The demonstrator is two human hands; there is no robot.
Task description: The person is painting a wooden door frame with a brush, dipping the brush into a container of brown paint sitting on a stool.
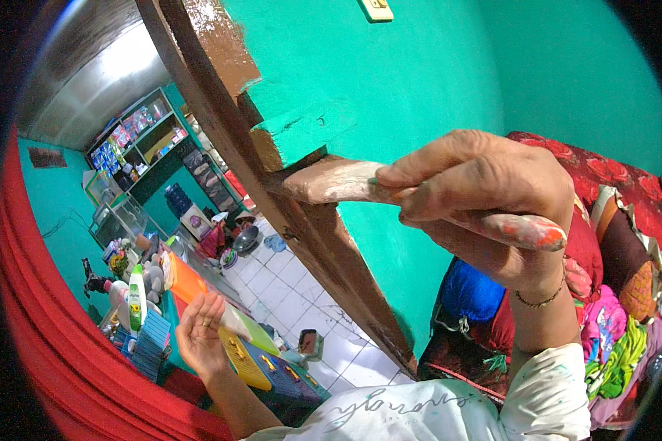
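Note:
My right hand (485,195) is closed around a paintbrush (342,182) smeared with pale and orange-red paint. The handle's end sticks out below my fingers toward the right. The brush's brown head lies against the brown wooden door frame (232,128), beside a short wood piece coated green on one face (301,132). Green wall (412,73) spreads behind the brush. Lower left, my left hand (201,334) is raised with nothing in it, its fingers loosely extended, in front of the plastic drawer cabinet (254,360).
A red curtain (37,309) hangs at the left. On the tiled floor (301,283) stands a small container with brown contents (310,344). Bottles (136,298) and a blue basket (153,342) crowd the left. Clothes (610,353) and a blue bundle (471,290) lie at the right.

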